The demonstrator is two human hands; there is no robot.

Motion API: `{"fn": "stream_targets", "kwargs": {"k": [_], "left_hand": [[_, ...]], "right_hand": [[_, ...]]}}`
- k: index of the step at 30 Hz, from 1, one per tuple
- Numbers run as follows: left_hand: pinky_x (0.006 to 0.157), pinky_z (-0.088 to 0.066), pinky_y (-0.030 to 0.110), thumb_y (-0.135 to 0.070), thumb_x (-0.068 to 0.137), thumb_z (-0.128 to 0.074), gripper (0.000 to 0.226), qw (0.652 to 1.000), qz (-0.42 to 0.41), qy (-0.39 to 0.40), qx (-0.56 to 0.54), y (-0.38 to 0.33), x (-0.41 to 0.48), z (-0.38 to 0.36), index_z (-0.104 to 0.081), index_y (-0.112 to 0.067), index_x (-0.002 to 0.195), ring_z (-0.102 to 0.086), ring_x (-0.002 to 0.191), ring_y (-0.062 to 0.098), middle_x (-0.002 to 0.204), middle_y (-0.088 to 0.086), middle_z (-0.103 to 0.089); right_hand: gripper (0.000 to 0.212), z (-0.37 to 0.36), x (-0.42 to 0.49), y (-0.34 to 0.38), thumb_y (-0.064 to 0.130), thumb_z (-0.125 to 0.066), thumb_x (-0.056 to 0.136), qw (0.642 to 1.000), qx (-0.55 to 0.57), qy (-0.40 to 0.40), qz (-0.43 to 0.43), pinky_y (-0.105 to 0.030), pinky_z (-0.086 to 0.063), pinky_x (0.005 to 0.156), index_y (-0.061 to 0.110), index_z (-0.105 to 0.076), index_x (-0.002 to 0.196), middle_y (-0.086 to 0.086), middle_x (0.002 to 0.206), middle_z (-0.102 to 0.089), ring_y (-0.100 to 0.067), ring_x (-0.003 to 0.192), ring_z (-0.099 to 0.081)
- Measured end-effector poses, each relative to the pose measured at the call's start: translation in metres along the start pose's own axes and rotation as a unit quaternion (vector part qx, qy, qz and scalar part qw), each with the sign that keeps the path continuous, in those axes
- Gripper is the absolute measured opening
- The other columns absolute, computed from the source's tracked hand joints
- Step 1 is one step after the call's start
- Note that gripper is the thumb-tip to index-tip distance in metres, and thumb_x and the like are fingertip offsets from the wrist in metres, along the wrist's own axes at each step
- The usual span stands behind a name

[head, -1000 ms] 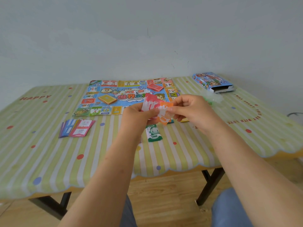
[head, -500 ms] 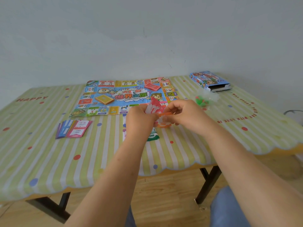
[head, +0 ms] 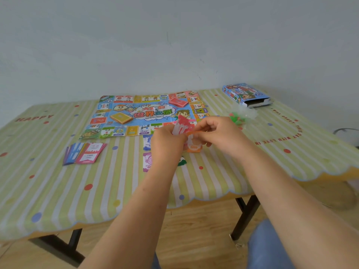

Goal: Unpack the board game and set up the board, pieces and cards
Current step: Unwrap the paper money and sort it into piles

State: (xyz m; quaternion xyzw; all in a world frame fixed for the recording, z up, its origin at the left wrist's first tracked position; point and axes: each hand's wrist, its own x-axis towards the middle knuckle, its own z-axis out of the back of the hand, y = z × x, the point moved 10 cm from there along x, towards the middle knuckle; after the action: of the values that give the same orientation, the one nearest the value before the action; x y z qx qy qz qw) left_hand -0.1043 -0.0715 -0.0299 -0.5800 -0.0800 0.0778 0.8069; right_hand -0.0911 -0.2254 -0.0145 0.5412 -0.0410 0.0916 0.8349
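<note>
Nearby, open box (head: 245, 95), bagged pieces (head: 240, 115), banknotes (head: 182, 126) held

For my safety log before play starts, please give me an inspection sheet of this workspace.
Surface: striped tablecloth with dots, covering the table.
Job's things: game board unfolded, yellow card deck and red card deck on it; fanned cards at left; note piles near the hands; bag of pieces beside the open game box, far right.
Clutter: nothing seen.
Grippers: left hand and right hand both hold play notes.
Cables: dark cable at right edge.
Surroundings: plain wall, wooden floor.
</note>
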Motion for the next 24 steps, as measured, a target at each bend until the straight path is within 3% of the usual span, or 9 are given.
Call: {"fn": "stream_targets", "kwargs": {"k": [6, 12, 16, 21, 24], "left_hand": [[0.074, -0.059, 0.046, -0.007, 0.083, -0.068, 0.011, 0.997, 0.012, -0.023, -0.066, 0.001, 0.004, 0.019, -0.067, -0.015, 0.077, -0.069, 0.063, 0.021, 0.081, 0.013, -0.072], [0.074, -0.06, 0.044, -0.008, 0.082, -0.069, 0.008, 0.997, 0.017, -0.03, -0.075, 0.005, 0.006, 0.023, -0.068, -0.015, 0.078, -0.069, 0.059, 0.015, 0.075, 0.005, -0.072], [0.075, -0.06, 0.044, -0.007, 0.082, -0.07, 0.007, 0.995, 0.033, -0.024, -0.089, 0.01, 0.005, 0.021, -0.068, -0.014, 0.08, -0.072, 0.07, 0.023, 0.078, 0.008, -0.073], [0.073, -0.06, 0.039, -0.004, 0.082, -0.069, 0.005, 0.994, 0.033, -0.009, -0.105, 0.012, 0.004, 0.018, -0.068, -0.008, 0.081, -0.069, 0.061, 0.018, 0.076, 0.007, -0.071], [0.073, -0.06, 0.04, -0.004, 0.082, -0.07, 0.005, 0.993, 0.033, -0.007, -0.114, 0.013, 0.005, 0.018, -0.068, -0.009, 0.08, -0.069, 0.06, 0.019, 0.075, 0.007, -0.071]], "right_hand": [[0.007, 0.008, 0.004, 0.001, 0.001, -0.071, 0.08, 0.997, 0.054, 0.036, -0.048, -0.025, -0.047, 0.056, 0.005, -0.071, 0.085, -0.007, 0.069, -0.069, -0.009, 0.055, -0.059], [0.011, -0.014, 0.003, -0.018, -0.004, -0.071, 0.078, 0.981, -0.005, 0.134, -0.141, -0.024, -0.046, 0.055, 0.002, -0.07, 0.087, -0.011, 0.071, -0.066, -0.015, 0.055, -0.056], [0.01, -0.014, 0.004, -0.017, -0.002, -0.072, 0.077, 0.985, -0.074, 0.11, -0.112, -0.026, -0.05, 0.06, 0.005, -0.071, 0.084, -0.007, 0.07, -0.069, -0.013, 0.057, -0.059], [0.008, -0.019, 0.001, -0.008, 0.004, -0.071, 0.077, 0.977, -0.172, 0.102, -0.068, -0.02, -0.046, 0.057, 0.009, -0.071, 0.084, 0.003, 0.064, -0.07, -0.002, 0.054, -0.062], [0.012, -0.019, 0.001, -0.002, 0.008, -0.072, 0.074, 0.961, -0.262, 0.079, -0.036, -0.023, -0.044, 0.057, 0.015, -0.07, 0.083, 0.01, 0.069, -0.064, -0.003, 0.063, -0.057]]}}
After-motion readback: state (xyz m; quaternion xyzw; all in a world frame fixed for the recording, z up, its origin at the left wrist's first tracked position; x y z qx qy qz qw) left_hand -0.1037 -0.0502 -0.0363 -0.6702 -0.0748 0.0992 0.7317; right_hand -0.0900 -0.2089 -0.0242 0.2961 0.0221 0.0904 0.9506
